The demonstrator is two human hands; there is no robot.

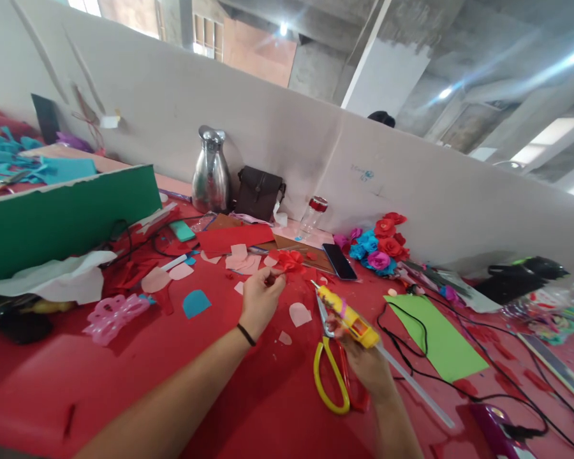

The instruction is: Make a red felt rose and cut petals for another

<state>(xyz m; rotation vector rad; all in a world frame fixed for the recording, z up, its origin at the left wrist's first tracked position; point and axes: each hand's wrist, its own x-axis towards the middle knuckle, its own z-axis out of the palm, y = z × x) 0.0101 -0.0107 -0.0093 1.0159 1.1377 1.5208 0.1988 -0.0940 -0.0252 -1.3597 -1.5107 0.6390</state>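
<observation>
My left hand [263, 293] is closed in a pinch on a red paper flower [288, 260], whose petals stick out beyond the fingertips. My right hand [363, 357] is wrapped round a yellow glue gun [347, 315] with a clear glue stick [418, 386] coming out of its back. The gun's tip points up and left, a short way right of the flower. Scissors with yellow and red handles [332, 376] hang beside the right palm, blades up next to the gun. Pink paper petals [300, 314] and a blue paper piece [196, 304] lie around the left hand.
At the back stand a metal jug [211, 172], a dark bag [259, 193] and a glass jar [312, 220]. A phone [339, 262] lies near a bunch of paper flowers [380, 245]. Green board [71, 223] rises at left; green paper [440, 338] and black cables [488, 363] lie right.
</observation>
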